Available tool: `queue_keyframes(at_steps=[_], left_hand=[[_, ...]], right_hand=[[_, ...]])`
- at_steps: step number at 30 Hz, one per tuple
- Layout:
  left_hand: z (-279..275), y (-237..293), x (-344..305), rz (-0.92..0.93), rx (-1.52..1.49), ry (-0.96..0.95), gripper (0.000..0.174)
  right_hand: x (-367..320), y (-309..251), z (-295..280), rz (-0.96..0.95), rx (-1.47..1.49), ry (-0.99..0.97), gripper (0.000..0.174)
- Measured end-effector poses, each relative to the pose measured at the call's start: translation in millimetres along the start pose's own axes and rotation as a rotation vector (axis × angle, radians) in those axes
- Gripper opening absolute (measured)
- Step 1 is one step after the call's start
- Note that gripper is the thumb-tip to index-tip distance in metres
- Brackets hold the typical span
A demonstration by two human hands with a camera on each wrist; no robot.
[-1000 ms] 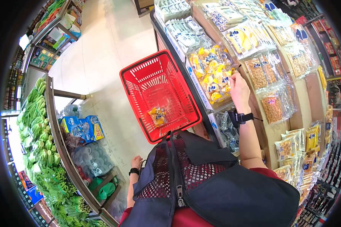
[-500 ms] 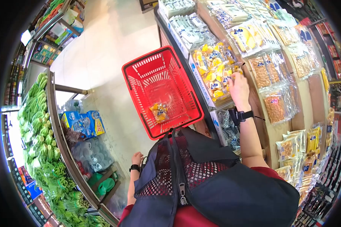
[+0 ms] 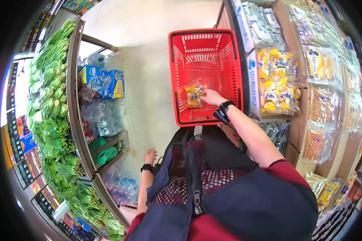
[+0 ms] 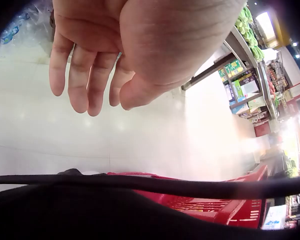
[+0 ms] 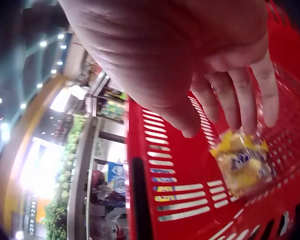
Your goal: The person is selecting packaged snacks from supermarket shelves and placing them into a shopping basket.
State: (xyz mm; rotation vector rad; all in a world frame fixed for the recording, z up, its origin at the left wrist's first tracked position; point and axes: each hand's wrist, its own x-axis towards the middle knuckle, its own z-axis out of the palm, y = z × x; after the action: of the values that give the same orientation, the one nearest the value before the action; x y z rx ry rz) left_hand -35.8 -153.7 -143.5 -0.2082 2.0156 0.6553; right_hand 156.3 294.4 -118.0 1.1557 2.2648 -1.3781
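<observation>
The right hand [image 3: 213, 97] is down inside the red basket [image 3: 236, 76], next to a yellow-and-clear snack packet [image 3: 193, 97]. In the right wrist view its fingers [image 5: 248, 107] reach down almost straight, with the thumb apart, and their tips are at the top edge of the packet [image 5: 241, 165]. Whether they touch it, I cannot tell. The left hand [image 3: 150, 156] hangs beside the body over the floor, holding nothing; its fingers [image 4: 80, 82] are loosely extended in the left wrist view.
Right of the basket is a display with yellow snack packets [image 3: 275, 82] and other bagged goods [image 3: 319, 102]. Leafy greens [image 3: 54, 108] fill a shelf on the left, with blue boxes [image 3: 104, 82] and wrapped bottles [image 3: 102, 116] below it.
The right hand has moved left from the yellow packets on the display into the basket. The head view has shifted, so basket and display lie farther right and higher. The left hand still hangs.
</observation>
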Motion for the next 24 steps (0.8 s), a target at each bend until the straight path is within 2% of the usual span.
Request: queue_keyframes(at_steps=[1, 2, 4, 7, 8, 9, 11, 12, 13, 15, 17, 20, 22, 24], left_hand=[[-4, -7, -9, -0.024, 0.002, 0.040, 0.030], [-8, -13, -19, -0.019, -0.006, 0.056, 0.030], [-18, -37, -31, -0.053, -0.051, 0.085, 0.031], [-29, -75, -47, -0.035, -0.096, 0.149, 0.031], [-32, -89, -51, -0.048, -0.149, 0.159, 0.032], [-32, -88, -58, -0.058, -0.156, 0.172, 0.032], [-28, -77, -87, -0.154, 0.024, 0.203, 0.032], [-24, -68, -99, -0.157, 0.064, 0.220, 0.033], [-25, -76, -97, -0.162, 0.061, 0.224, 0.033], [-24, -88, -95, -0.174, -0.054, 0.152, 0.033], [-21, -93, -84, -0.155, -0.050, 0.146, 0.033], [-16, -77, -62, -0.082, -0.061, 0.099, 0.032], [-20, -83, -26, -0.029, -0.134, 0.032, 0.030], [-22, -48, -1, 0.009, -0.035, -0.038, 0.030]], right_hand=[[21, 8, 13, 0.082, 0.003, -0.075, 0.041], [40, 17, 28, 0.073, 0.005, -0.092, 0.041], [72, 44, 58, 0.369, 0.049, -0.084, 0.048], [91, 58, 80, 0.358, 0.004, -0.130, 0.053], [96, 60, 89, 0.373, -0.025, -0.118, 0.046], [100, 62, 96, 0.364, -0.029, -0.133, 0.046], [106, 65, 109, 0.399, 0.050, -0.017, 0.051], [108, 66, 113, 0.448, 0.058, -0.010, 0.047], [110, 66, 117, 0.444, 0.056, -0.016, 0.047], [107, 61, 118, 0.333, 0.047, 0.095, 0.041], [97, 51, 108, 0.323, 0.062, 0.148, 0.037], [88, 45, 89, 0.318, 0.100, 0.274, 0.029], [62, 30, 59, 0.289, 0.180, 0.317, 0.026], [24, 12, 22, 0.157, 0.300, 0.375, 0.022]])
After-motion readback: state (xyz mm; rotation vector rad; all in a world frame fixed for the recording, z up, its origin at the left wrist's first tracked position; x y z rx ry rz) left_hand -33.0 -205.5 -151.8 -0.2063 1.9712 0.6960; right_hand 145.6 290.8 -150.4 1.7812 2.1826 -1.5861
